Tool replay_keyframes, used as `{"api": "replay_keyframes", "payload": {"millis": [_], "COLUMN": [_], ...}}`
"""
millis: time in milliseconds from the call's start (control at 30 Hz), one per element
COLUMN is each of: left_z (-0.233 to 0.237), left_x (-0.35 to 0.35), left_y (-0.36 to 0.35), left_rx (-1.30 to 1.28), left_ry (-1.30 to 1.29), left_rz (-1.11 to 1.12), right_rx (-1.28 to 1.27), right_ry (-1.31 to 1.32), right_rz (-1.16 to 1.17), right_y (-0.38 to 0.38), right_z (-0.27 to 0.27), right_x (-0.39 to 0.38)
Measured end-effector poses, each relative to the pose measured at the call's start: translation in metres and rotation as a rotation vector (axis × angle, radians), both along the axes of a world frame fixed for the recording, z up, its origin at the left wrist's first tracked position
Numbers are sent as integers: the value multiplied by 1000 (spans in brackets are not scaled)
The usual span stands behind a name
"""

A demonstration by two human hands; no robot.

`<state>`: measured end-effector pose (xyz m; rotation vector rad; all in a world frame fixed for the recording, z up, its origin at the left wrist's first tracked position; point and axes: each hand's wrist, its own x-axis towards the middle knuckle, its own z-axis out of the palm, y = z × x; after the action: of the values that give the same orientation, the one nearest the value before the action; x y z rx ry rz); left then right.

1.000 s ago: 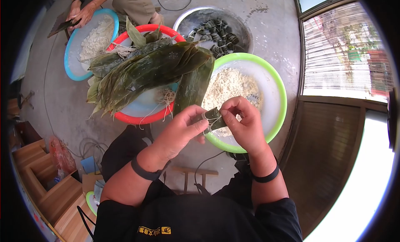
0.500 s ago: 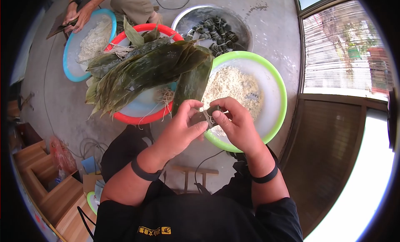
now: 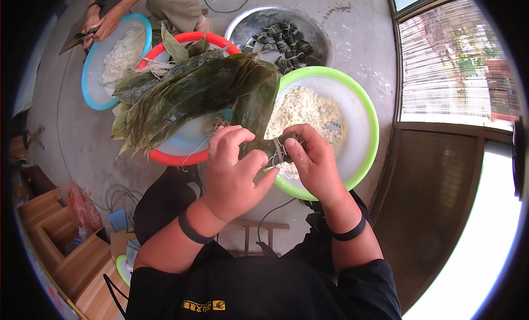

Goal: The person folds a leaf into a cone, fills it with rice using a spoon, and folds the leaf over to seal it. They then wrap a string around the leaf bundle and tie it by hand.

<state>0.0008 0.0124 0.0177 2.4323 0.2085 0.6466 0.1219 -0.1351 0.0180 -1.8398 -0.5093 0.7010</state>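
Observation:
A small leaf-wrapped rice dumpling (image 3: 277, 151), bound with pale string, is gripped in my right hand (image 3: 315, 163). The thumb presses on its near side and the fingers curl behind. My left hand (image 3: 234, 174) is just left of the dumpling, with thumb and fingers apart. Whether a string end touches its fingertips I cannot make out. Beneath the hands is a green-rimmed basin (image 3: 372, 149) of white rice (image 3: 303, 113). Long green leaves (image 3: 187, 99) lie piled across a red-rimmed basin (image 3: 165, 156) at the left.
A metal basin (image 3: 234, 30) behind holds several tied dumplings (image 3: 286, 44). Far left, another person's hands (image 3: 104, 25) hold leaves beside a blue-rimmed basin (image 3: 85, 85) of rice. Loose string (image 3: 157, 67) lies by the leaves. A glazed door (image 3: 430, 193) stands at the right.
My left hand has come away from the dumpling, spreading its fingers and shifting left. My right hand keeps its hold, and more of the string binding shows.

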Motion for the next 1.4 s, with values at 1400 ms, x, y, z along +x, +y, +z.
{"api": "replay_keyframes", "payload": {"millis": [1400], "left_z": [-13], "left_x": [2], "left_y": [9], "left_rx": [-1623], "left_ry": [-30], "left_rz": [-74], "right_rx": [125], "right_ry": [251], "right_rz": [-28], "right_y": [-8], "right_z": [-4], "right_x": [10]}}
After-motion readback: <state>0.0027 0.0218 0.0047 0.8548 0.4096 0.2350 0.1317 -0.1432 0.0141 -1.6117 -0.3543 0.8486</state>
